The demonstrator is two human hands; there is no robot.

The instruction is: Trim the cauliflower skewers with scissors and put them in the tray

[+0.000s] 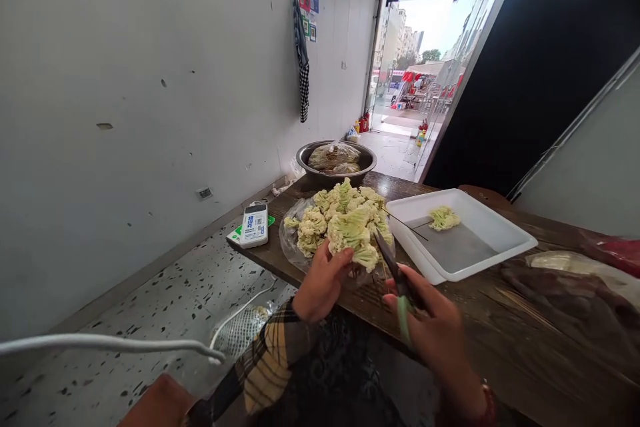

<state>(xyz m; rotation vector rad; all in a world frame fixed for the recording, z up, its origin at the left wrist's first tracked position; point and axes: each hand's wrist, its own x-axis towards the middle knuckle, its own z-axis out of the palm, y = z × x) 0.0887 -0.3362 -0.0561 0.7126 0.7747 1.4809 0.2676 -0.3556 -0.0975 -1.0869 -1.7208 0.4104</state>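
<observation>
You work at a dark wooden table (500, 347) beside a white wall (125, 113), with terrazzo floor (200, 280) on the left and an open glass doorway (425, 47) at the far end. The cauliflower florets (345, 220) lie heaped on clear plastic at the table's left side. Your left hand (323, 283) grips the heap's near edge. Your right hand (435, 323) is closed around green-handled scissors (393, 267), blades pointing at the heap. The white tray (500, 240) to the right holds a single floret (443, 217). The far metal basin (310, 163) holds a filled plastic bag (335, 157).

A metal bowl (320, 177) is sitting at the wooden table's (500, 347) far end; a white power bank (255, 225) is lying on its left corner.
</observation>
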